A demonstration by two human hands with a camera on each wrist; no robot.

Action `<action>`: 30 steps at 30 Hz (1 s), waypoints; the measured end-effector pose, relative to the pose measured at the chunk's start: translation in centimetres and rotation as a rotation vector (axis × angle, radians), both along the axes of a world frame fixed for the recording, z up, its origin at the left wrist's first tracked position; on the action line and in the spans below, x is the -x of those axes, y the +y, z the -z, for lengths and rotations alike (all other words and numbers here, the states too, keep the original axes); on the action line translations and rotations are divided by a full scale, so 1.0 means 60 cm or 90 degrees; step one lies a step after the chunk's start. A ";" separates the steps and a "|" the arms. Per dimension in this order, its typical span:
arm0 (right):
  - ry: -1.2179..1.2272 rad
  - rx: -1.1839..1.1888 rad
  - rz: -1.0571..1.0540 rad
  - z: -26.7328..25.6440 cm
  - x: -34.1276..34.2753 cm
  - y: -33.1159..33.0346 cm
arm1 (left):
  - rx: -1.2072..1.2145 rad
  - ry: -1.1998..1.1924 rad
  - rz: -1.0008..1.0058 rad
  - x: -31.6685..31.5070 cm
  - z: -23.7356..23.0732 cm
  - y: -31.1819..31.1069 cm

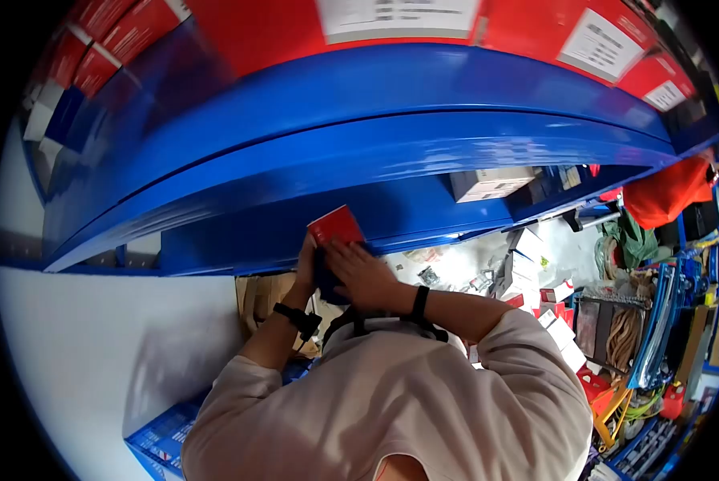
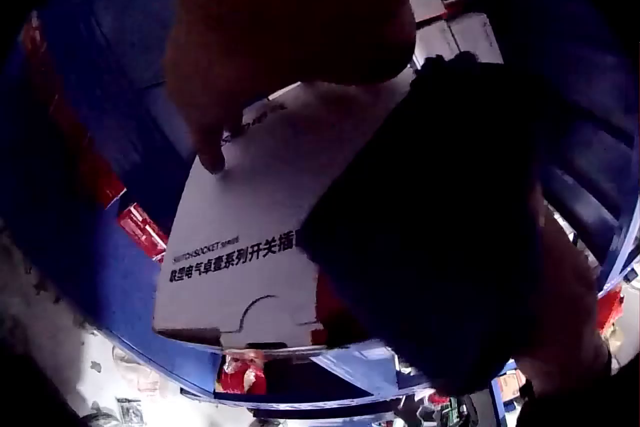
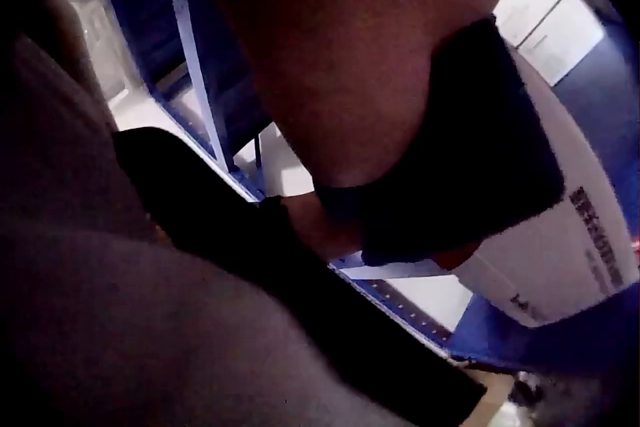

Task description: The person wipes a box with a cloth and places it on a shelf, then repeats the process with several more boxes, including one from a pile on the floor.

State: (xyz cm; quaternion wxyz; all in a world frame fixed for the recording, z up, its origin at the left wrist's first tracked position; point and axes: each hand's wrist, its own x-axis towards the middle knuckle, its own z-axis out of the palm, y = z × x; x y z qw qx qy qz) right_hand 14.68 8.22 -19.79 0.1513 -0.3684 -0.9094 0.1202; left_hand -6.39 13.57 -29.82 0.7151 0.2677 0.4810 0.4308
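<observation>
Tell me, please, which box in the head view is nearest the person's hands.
The red-faced box, touched by the right hand; the white boxes farther right and the red boxes higher up lie clear of it.

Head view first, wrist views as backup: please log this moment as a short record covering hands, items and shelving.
Left hand: holds the box's left side
Right hand: fingers lie across the red face
Box: one face red, another white with dark lettering
Dark piece: against the box; looks like cloth, material unclear
Lower shelf: blue, bears white boxes toward the right
Upper level: red boxes with white labels
</observation>
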 end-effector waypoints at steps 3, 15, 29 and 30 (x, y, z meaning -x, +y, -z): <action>-0.046 0.009 0.033 -0.017 0.009 0.051 | -0.004 -0.218 0.069 -0.013 -0.008 -0.003; -0.027 0.410 0.187 -0.002 -0.045 0.276 | -0.052 0.039 0.116 -0.058 -0.058 0.056; 0.019 -0.026 0.056 0.007 -0.087 0.002 | -0.237 0.169 0.056 -0.080 -0.082 0.086; 0.059 -0.030 0.071 0.024 -0.100 -0.003 | -0.222 0.244 0.042 -0.086 -0.096 0.083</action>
